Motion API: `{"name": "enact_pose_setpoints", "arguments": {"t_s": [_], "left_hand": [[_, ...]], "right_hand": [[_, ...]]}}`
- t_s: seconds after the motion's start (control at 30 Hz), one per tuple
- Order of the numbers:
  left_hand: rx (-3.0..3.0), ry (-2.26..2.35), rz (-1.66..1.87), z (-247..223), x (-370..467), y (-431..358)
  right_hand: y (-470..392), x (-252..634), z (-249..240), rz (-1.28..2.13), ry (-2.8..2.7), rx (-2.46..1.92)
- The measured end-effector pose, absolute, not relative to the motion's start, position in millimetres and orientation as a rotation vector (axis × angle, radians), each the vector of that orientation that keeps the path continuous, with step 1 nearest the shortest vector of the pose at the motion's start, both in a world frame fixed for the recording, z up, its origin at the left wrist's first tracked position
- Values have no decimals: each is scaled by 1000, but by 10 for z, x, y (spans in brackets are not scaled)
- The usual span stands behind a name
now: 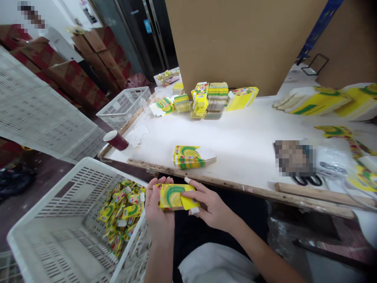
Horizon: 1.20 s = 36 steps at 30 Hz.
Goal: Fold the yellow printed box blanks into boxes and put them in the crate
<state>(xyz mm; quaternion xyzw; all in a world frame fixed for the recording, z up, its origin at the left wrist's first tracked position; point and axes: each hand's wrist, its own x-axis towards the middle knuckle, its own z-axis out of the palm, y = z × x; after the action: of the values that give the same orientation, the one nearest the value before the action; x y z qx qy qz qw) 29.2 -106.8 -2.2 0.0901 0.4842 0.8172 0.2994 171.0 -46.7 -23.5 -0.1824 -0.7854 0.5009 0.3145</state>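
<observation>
Between my two hands, just in front of the table edge, is a small yellow carton point(173, 196) with a green and yellow round print. My left hand point(157, 206) grips its left end, fingers behind and thumb along the near side. At the right end, my right hand point(210, 202) pinches a yellow flap and the white tab under it. A small pile of flat yellow cartons point(188, 157) lies on the table straight ahead. Left of my hands, a white slotted crate point(67, 236) holds many small yellow cartons point(123, 212).
Stacks of flat cartons point(216, 98) stand at the back of the white table point(241, 129). A maroon cup point(116, 140) leans at the left edge. Scissors point(306, 180) and a plastic-wrapped item point(332, 161) lie to the right. A person point(59, 43) stands behind red-brown boxes.
</observation>
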Motion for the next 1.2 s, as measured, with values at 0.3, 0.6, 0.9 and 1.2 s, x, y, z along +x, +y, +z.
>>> {"name": "enact_pose_setpoints", "arguments": {"t_s": [0.3, 0.6, 0.9, 1.2], "left_hand": [[57, 1042, 2293, -12, 307, -1020], [53, 1018, 2243, -55, 287, -995], [261, 1255, 2296, 52, 168, -1098], [822, 2919, 1836, 176, -818, -1663]], "right_hand": [[-525, 1593, -313, 1289, -1961, -586], [-514, 1527, -395, 1418, -1774, -717], [-608, 1359, -399, 1599, -1758, -622], [272, 1364, -125, 698, -2132, -941]]}}
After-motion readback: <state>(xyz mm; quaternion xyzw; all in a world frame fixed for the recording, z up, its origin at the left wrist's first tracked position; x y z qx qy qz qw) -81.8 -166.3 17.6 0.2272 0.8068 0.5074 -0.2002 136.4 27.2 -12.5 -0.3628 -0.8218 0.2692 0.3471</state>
